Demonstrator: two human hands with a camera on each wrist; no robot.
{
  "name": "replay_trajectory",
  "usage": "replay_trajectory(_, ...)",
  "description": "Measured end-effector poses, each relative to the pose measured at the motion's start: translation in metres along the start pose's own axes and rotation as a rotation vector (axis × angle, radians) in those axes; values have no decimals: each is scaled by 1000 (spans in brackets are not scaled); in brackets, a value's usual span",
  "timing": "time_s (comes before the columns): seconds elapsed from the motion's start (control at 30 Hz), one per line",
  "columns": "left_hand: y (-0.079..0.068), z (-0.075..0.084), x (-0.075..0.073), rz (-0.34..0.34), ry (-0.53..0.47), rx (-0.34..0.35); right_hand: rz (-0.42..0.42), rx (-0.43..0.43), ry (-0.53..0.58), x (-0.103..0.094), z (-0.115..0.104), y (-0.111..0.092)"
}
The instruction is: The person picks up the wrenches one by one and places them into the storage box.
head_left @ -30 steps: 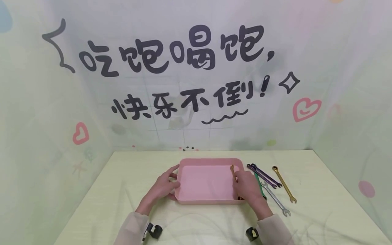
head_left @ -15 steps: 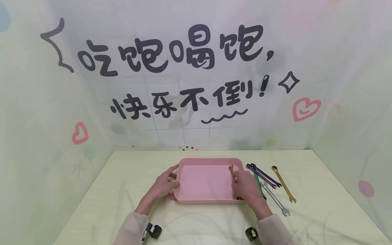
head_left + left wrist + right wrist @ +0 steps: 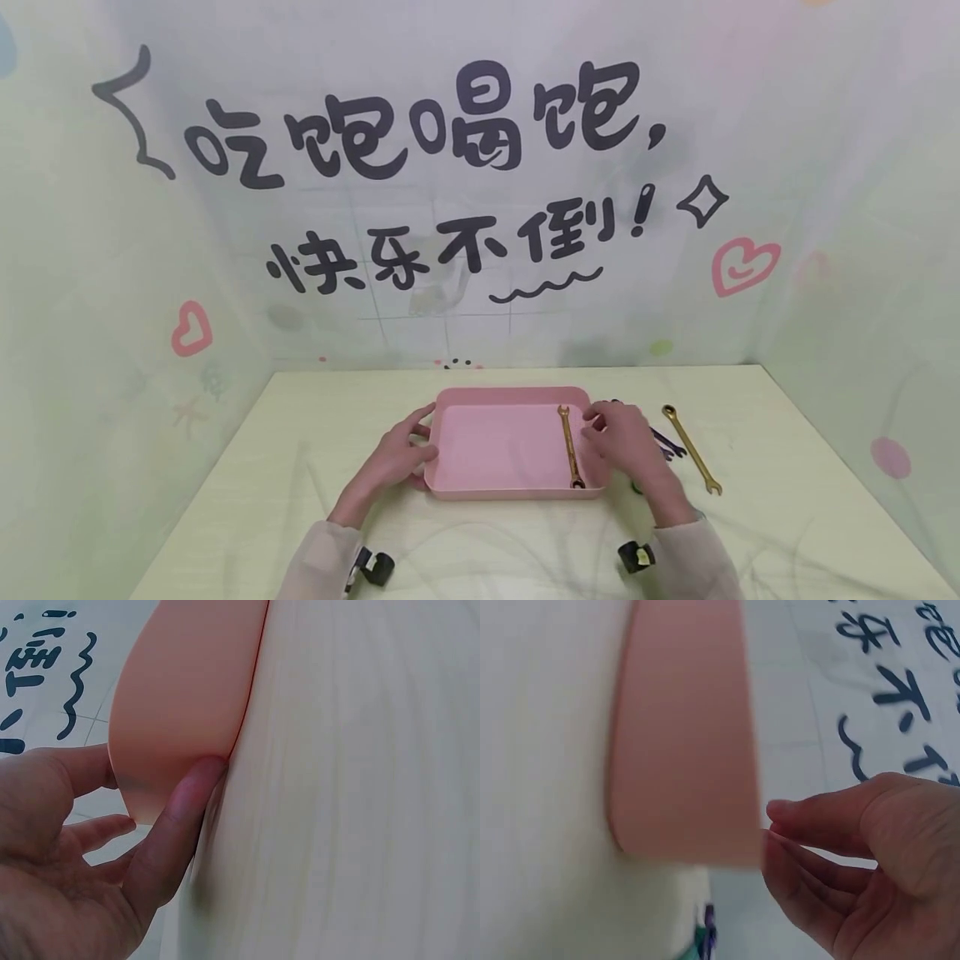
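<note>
Head view: I count one pink tray [image 3: 487, 450], one gold wrench [image 3: 570, 447] inside. Left hand [image 3: 395, 451] grips the tray; right hand [image 3: 622, 433], loosely curled, holds nothing.

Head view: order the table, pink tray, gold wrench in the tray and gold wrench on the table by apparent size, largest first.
Table
Pink tray
Gold wrench on the table
Gold wrench in the tray, looking slightly shorter

You face a pale back wall [image 3: 360, 50] bearing two rows of black lettering [image 3: 468, 223]. The left wall [image 3: 82, 350] carries a pink heart [image 3: 180, 337], the right wall [image 3: 847, 333] a pink spot [image 3: 891, 458]. Your pale tabletop [image 3: 510, 542] meets the back wall under soft light.
</note>
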State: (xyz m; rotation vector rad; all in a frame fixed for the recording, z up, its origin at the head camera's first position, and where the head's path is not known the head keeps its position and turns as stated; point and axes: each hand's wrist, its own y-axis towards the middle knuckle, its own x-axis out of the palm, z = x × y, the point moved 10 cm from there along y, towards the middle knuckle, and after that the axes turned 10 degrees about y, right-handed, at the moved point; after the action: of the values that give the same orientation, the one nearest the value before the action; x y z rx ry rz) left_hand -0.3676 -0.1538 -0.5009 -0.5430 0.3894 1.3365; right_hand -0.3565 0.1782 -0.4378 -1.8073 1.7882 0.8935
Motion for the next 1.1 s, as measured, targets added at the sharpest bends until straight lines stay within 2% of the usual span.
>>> replay_trajectory(0.2, 0, -3, -2, 7, -5, -7, -42, 45, -58, -36, 22, -5)
replay_trajectory(0.33, -1, -3, -2, 3, -12, -12, -96, 76, -110, -46, 43, -9)
replay_trajectory(0.53, -2, -3, -3, 1, -10, -8, -192, 199, -204, -48, 72, -18)
replay_trajectory(0.7, -2, -4, -2, 0, -12, -15, -255, 285, -230, -45, 84, -27)
replay_trajectory(1.1, 1, 1, 0, -2, -12, -1, -297, 319, -179, -40, 92, -32)
